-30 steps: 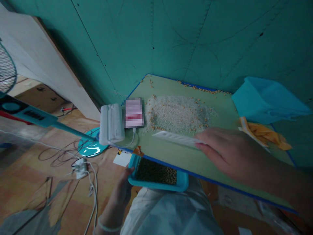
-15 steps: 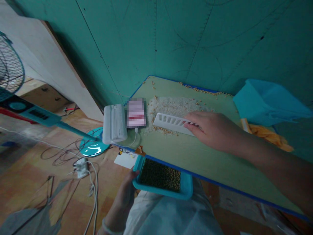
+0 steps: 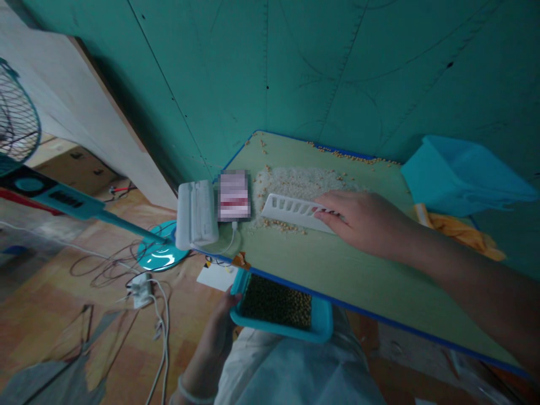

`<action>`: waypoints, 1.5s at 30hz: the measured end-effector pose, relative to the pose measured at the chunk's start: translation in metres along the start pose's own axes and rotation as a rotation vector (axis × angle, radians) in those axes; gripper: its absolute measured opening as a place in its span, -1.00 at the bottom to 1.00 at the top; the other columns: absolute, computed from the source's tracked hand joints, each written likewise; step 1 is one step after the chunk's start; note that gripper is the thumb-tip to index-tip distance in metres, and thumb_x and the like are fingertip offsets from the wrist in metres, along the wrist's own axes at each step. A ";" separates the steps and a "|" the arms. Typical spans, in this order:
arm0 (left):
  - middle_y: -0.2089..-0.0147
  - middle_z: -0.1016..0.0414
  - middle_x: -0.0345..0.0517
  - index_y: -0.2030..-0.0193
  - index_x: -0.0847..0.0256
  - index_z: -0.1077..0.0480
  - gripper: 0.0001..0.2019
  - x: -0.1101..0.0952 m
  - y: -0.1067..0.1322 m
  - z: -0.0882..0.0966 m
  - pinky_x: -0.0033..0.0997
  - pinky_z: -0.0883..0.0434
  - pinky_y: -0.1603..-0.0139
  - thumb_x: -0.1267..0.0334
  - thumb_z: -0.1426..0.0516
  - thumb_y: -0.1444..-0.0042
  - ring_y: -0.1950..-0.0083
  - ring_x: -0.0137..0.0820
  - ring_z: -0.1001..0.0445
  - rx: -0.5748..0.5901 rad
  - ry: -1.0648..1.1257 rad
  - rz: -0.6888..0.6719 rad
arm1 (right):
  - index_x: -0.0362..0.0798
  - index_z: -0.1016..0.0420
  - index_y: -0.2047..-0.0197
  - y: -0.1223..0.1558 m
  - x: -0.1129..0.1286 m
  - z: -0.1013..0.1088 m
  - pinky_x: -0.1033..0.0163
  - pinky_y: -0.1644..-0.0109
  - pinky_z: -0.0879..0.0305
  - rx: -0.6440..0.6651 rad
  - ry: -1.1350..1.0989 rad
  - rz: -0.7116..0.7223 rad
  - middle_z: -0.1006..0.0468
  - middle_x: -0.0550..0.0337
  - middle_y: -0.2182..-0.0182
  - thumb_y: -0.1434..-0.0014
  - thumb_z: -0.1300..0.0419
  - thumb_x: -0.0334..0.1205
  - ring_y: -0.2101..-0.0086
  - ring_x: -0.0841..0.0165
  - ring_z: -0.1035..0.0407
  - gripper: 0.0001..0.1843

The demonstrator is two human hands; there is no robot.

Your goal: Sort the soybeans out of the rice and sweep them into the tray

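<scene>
My right hand (image 3: 363, 222) grips a white slotted plastic scraper (image 3: 295, 211) and holds it on edge on the green table (image 3: 337, 270), against a spread of white rice grains (image 3: 299, 183) mixed with yellow beans. A line of beans (image 3: 280, 225) lies along the scraper's near side. My left hand (image 3: 219, 329) holds a teal tray (image 3: 280, 306) of dark beans just below the table's front edge, above my lap.
A white folded device (image 3: 196, 214) and a phone (image 3: 234, 195) on a charging cable sit at the table's left corner. A blue bag (image 3: 459, 174) and orange cloth (image 3: 459, 233) lie at right. A standing fan (image 3: 25, 163), cables and a power strip (image 3: 141, 288) are on the floor at left.
My right hand moved the scraper from the table's middle away from me into the rice pile and tipped it up on edge. The tray stayed under the table edge.
</scene>
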State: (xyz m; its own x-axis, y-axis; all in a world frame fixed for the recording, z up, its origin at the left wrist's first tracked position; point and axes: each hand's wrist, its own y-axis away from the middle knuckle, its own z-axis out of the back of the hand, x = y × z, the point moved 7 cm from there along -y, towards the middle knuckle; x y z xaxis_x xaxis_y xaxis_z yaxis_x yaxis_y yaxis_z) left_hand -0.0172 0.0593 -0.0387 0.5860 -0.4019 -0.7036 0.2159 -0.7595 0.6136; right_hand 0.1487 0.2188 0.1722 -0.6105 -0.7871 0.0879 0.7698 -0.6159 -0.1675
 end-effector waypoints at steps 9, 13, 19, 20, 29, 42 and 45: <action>0.26 -0.66 -0.14 0.22 0.19 -0.51 -0.69 0.001 0.002 0.003 -0.38 -0.38 0.40 0.23 -0.15 0.16 0.20 -0.16 -0.54 -0.044 -0.004 -0.002 | -0.14 -0.41 0.17 0.001 0.001 -0.001 0.18 0.24 -0.25 -0.007 -0.048 0.023 -0.53 0.00 0.24 -0.20 0.00 -0.30 0.25 0.19 -0.42 -0.79; 0.33 -0.66 -0.17 0.56 0.18 -0.48 -0.88 0.000 0.002 0.003 -0.41 -0.31 0.51 0.22 -0.15 0.15 0.43 -0.29 -0.51 -0.057 -0.010 -0.006 | -0.13 -0.40 0.19 0.002 0.004 0.000 0.19 0.24 -0.24 0.011 -0.072 0.025 -0.53 0.03 0.28 -0.20 0.00 -0.30 0.25 0.21 -0.42 -0.80; 0.32 -0.66 -0.16 0.22 0.18 -0.51 -0.70 0.002 0.001 0.004 -0.41 -0.28 0.54 0.23 -0.13 0.15 0.36 -0.23 -0.52 -0.069 -0.022 -0.010 | -0.12 -0.40 0.20 0.004 0.006 0.000 0.21 0.27 -0.21 0.035 -0.092 0.024 -0.52 0.07 0.32 -0.21 0.01 -0.30 0.28 0.23 -0.40 -0.81; 0.31 -0.66 -0.15 0.19 0.18 -0.50 -0.67 0.001 0.001 0.004 -0.41 -0.28 0.55 0.23 -0.13 0.15 0.36 -0.23 -0.53 -0.066 -0.023 -0.013 | -0.11 -0.40 0.21 0.003 0.006 0.000 0.22 0.28 -0.21 0.036 -0.091 0.021 -0.52 0.07 0.32 -0.21 0.01 -0.29 0.29 0.23 -0.40 -0.81; 0.22 -0.66 -0.11 0.11 0.21 -0.49 -0.63 0.001 0.003 0.003 -0.37 -0.38 0.43 0.23 -0.12 0.12 0.30 -0.18 -0.55 -0.044 -0.031 -0.018 | -0.10 -0.39 0.20 0.002 0.005 -0.002 0.24 0.27 -0.18 0.054 -0.084 0.003 -0.52 0.07 0.30 -0.22 0.03 -0.28 0.27 0.26 -0.40 -0.81; 0.67 -0.50 -0.24 0.43 0.16 -0.51 -0.85 0.002 0.001 0.005 -0.36 -0.30 0.49 0.21 -0.15 0.16 0.51 -0.23 -0.46 -0.052 -0.022 -0.012 | -0.12 -0.39 0.17 0.002 0.007 -0.001 0.24 0.24 -0.20 0.054 -0.100 0.018 -0.52 0.04 0.26 -0.21 0.02 -0.29 0.25 0.26 -0.40 -0.79; 0.61 -0.56 -0.20 0.40 0.15 -0.51 -0.84 0.003 0.001 0.005 -0.35 -0.32 0.45 0.21 -0.14 0.13 0.32 -0.13 -0.51 -0.042 -0.026 0.005 | -0.11 -0.40 0.19 0.002 0.006 -0.001 0.24 0.25 -0.20 0.037 -0.098 0.016 -0.53 0.05 0.28 -0.21 0.02 -0.29 0.26 0.26 -0.40 -0.80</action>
State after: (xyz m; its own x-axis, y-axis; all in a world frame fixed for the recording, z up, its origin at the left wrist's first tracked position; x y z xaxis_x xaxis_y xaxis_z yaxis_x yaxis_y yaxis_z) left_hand -0.0189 0.0545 -0.0417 0.5666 -0.4190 -0.7095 0.2460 -0.7358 0.6309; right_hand 0.1465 0.2130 0.1713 -0.5780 -0.7955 0.1818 0.7870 -0.6023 -0.1333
